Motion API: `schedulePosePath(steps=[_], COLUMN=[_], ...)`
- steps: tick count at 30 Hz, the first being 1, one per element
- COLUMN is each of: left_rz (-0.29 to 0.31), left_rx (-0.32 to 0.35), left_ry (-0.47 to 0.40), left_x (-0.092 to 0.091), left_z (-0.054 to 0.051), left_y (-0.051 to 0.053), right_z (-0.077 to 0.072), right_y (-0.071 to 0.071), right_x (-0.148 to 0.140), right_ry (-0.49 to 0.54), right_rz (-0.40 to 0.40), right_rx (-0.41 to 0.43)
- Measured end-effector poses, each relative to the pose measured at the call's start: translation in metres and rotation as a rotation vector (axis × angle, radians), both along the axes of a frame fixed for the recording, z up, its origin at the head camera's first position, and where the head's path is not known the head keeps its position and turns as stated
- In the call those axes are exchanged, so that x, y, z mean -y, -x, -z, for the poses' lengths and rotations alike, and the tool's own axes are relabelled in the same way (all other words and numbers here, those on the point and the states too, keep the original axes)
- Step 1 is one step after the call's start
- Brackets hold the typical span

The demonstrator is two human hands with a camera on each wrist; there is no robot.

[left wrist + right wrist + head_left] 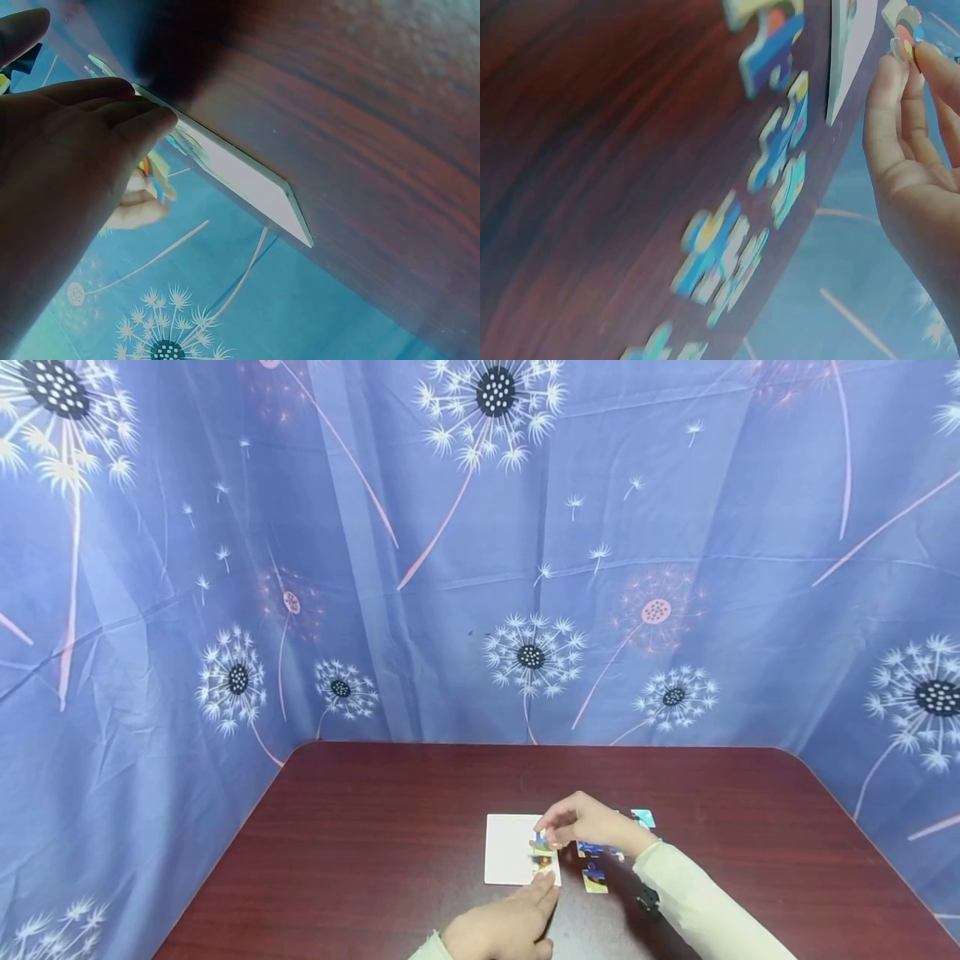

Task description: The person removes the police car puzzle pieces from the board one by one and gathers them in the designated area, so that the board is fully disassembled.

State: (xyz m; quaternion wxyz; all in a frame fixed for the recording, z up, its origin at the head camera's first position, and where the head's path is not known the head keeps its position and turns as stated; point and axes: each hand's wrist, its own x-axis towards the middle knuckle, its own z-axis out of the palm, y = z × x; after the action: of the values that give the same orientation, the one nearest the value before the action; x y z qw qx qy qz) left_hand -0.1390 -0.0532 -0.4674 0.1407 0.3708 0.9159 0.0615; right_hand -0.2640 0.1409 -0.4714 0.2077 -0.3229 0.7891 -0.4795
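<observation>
A white square board (pixel 506 852) lies on the table, with a colourful jigsaw piece (pixel 542 863) at its right side near the front corner. My right hand (pixel 592 823) pinches another jigsaw piece (pixel 904 31) between thumb and fingertips, just over the board's right part. From the front, my left hand (pixel 506 922) reaches in with its fingers extended, the fingertips touching the board's near right edge. In the left wrist view, that left hand (pixel 82 150) covers part of the board and the piece there. Whether the held piece touches the one on the board, I cannot tell.
Several loose jigsaw pieces (pixel 712 251) lie right of the board on the dark red wooden table (pixel 360 843), partly hidden by my right forearm. A yellow and blue one (pixel 595 882) is nearest the front. A blue dandelion-patterned curtain (pixel 450 643) hangs around the table.
</observation>
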Motion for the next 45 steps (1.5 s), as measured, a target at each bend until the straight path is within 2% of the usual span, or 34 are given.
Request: schedulePosePath(steps=[6,11,19,23,29,36,40,45], left_rz=[-0.007,-0.037,-0.036,-0.013,0.024,0.020,0.015,0.004], left_rx=[0.002,0.039,0.066,0.053,0.030,0.031,0.036,0.046], left_ry=[-0.010,-0.018,-0.020,-0.022,-0.010,-0.009,-0.006,-0.012], left_x=[-0.001,0.000,0.000,0.000,0.001,0.001,0.001,0.001], left_z=[0.003,0.003,0.003,0.002,0.002,0.001,0.000,-0.001], left_y=[0.000,0.001,0.001,0.000,0.001,0.001,0.000,0.000], right_z=[-0.003,-0.009,-0.003,0.001,0.005,0.011,0.013,0.015], right_y=[0.000,-0.003,-0.014,-0.019,-0.025,-0.029,-0.031,-0.031], right_x=[-0.027,-0.050,-0.085,-0.097,-0.106,-0.109,-0.109,-0.108], right_ry=[-0.030,-0.011,0.021,0.049,0.068,0.081,0.087,0.071], right_rz=[0.039,0.049,0.017,-0.022,-0.056,-0.098,-0.085,-0.039], right_rx=[-0.009,-0.007,-0.016,0.023,0.075,0.110,0.117,0.086])
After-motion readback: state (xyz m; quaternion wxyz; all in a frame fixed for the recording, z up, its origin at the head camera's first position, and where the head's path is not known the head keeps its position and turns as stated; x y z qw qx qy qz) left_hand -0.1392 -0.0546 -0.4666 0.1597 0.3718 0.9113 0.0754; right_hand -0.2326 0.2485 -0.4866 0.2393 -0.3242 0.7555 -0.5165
